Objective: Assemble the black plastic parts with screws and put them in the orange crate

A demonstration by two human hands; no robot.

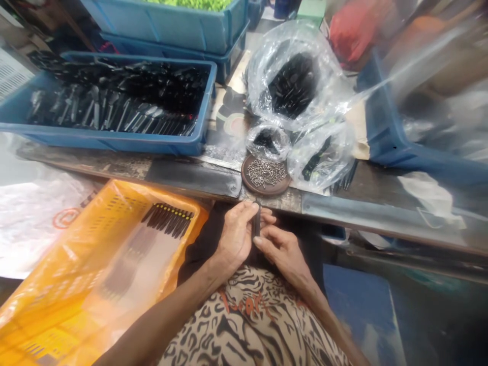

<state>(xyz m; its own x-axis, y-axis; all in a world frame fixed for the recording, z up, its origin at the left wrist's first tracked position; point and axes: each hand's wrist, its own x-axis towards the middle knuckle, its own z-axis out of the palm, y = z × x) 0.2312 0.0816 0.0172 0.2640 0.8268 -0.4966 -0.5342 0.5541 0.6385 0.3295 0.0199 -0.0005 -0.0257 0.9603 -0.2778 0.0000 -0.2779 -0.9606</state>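
Note:
Close to my body, below the bench edge, both hands meet around a narrow black handle-like piece. My left hand pinches it from the left, thumb near its upper end. From the other side, the thumb and fingers of my right hand grip its lower end. The fingers partly cover the piece, so its exact kind is not clear. Just beyond my hands, a round brown dish holds many small metal pins. Behind it stand clear plastic bags of black parts.
A blue bin full of black pieces sits at the back left, beside stacked blue bins. Left of my lap, a yellow crate contains rows of black pieces with yellow dots. Another blue bin is at right.

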